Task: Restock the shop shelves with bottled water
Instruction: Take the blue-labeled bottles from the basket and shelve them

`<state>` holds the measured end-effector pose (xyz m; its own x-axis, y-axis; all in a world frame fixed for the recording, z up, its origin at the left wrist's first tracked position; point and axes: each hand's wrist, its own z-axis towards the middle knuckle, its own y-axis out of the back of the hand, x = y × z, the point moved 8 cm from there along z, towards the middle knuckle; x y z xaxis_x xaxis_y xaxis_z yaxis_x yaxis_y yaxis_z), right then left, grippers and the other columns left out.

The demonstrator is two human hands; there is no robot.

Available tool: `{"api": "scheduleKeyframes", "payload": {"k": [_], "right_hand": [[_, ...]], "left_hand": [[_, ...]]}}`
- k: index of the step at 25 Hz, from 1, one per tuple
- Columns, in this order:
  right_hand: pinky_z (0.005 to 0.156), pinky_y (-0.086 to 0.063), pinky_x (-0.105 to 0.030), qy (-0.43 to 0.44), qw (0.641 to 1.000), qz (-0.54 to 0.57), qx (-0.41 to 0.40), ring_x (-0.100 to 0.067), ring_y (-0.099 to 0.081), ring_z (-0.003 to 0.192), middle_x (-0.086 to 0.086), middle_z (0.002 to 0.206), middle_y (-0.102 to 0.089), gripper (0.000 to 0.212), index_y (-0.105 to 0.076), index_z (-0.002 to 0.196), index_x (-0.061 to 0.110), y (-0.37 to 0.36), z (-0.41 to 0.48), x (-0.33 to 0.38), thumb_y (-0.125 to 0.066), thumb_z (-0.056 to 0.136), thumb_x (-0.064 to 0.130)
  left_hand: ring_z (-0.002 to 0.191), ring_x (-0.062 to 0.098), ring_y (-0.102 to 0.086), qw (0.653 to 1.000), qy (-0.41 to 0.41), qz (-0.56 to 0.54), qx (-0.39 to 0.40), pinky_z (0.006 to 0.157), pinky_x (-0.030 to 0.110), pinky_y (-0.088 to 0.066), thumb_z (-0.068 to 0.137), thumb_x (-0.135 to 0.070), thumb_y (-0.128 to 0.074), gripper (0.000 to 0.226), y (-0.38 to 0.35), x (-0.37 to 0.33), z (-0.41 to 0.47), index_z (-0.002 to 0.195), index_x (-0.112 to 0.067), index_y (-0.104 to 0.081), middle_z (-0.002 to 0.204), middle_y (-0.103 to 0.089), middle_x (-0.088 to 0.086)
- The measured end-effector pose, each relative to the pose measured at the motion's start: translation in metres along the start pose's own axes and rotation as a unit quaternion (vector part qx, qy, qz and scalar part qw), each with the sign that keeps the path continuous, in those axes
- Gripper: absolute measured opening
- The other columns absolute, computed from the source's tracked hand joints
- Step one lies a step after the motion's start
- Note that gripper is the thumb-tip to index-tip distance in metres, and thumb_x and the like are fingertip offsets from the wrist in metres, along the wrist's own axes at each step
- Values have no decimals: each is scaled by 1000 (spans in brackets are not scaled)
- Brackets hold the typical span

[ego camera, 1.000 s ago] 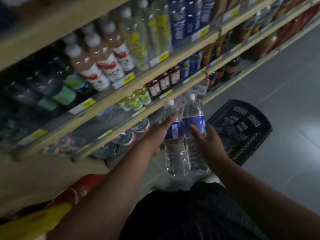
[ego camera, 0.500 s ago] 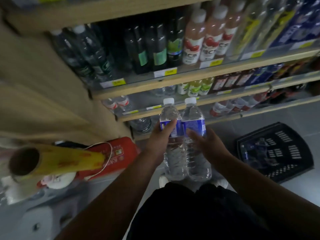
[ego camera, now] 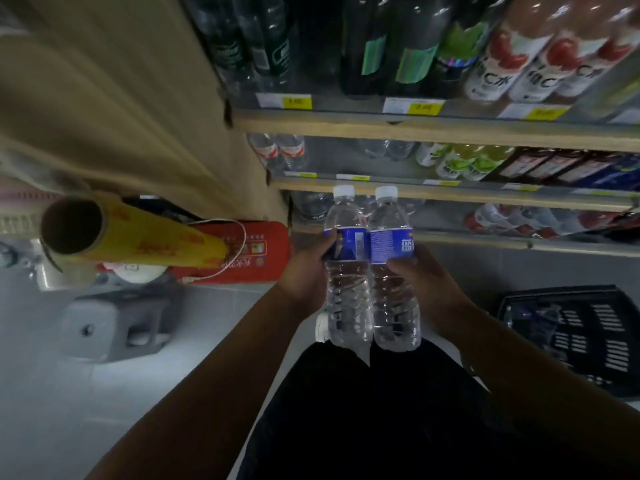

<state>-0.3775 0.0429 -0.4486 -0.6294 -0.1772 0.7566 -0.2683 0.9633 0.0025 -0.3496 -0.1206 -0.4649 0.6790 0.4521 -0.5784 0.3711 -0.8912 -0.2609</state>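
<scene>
Gripping two parallel water bottles (ego camera: 349, 306), hands (ego camera: 306, 271) (ego camera: 424, 289) point caps (ego camera: 343, 190) toward shelves (ego camera: 450, 131).

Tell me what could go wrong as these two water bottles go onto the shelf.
The left hand grips the left bottle, the right hand the right bottle, pressed side by side; either might slip. The black basket lies on the floor near the person's right: a possible trip.
</scene>
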Motion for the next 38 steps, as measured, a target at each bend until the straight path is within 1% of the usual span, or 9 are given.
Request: {"api": "scheduleKeyframes", "payload": {"k": [3,8,13,17,21,29,33,35,38], "right_hand": [[64,-50,-25,6,999,-19,29,-20,-61,84,-4,95,-66,25,-53,115,12,3,21,4,-62,92,13],[73,-51,-33,17,996,-50,66,-17,-64,86,7,96,-67,24,-53,105,30,17,62,6,-67,88,22],[82,-50,-34,26,992,-91,85,-12,-64,98,10,106,-65,35,-49,114,35,37,105,-4,-70,86,31],[84,-51,-39,10,991,-101,92,-18,-66,100,6,110,-66,40,-49,111,42,41,131,-26,-71,78,42],[78,-50,-33,12,996,-54,65,-5,-67,83,8,101,-66,25,-50,105,38,40,161,-52,-64,91,23],[64,-56,-30,60,998,-31,1,-8,-68,77,8,95,-68,32,-45,114,31,36,221,-111,-63,92,15],[57,-52,-20,90,995,-34,-6,-5,-67,73,4,98,-68,36,-46,122,20,40,254,-119,-63,91,10],[60,-52,-19,114,992,-51,-6,-5,-68,81,2,104,-67,37,-49,121,20,45,266,-114,-67,90,16],[74,-53,-23,164,976,-140,-7,-4,-67,90,4,104,-67,40,-51,122,18,56,279,-96,-68,87,28]], "left_hand": [[95,31,-64,998,-55,-26,-18,97,51,-46,100,-29,-48,31,-2,1,16,86,-21,-74,101,-68,18],[86,26,-69,993,-78,-41,-73,77,39,-54,99,-36,-51,30,-11,6,42,102,-14,-71,97,-73,13],[94,30,-68,991,-80,-11,-103,77,40,-53,84,-51,-64,58,-24,20,80,122,-8,-59,108,-70,15],[102,31,-69,991,-55,-35,-119,86,44,-56,88,-45,-58,51,-24,39,114,124,-9,-59,112,-70,17],[79,24,-70,991,-27,-62,-113,67,31,-56,89,-29,-64,41,-14,53,142,124,-11,-58,98,-71,12],[93,20,-71,989,-117,42,-79,80,39,-54,92,-28,-65,38,8,69,208,124,-10,-59,109,-72,10],[96,20,-71,983,-151,76,-71,69,26,-55,85,-31,-71,48,14,70,248,125,-11,-55,112,-71,9],[100,28,-70,984,-158,64,-48,70,34,-54,80,-37,-70,48,11,66,262,121,-16,-58,110,-72,10],[105,37,-67,984,-174,36,-20,90,55,-52,77,-30,-73,40,1,57,280,114,-19,-63,109,-72,13]]}}
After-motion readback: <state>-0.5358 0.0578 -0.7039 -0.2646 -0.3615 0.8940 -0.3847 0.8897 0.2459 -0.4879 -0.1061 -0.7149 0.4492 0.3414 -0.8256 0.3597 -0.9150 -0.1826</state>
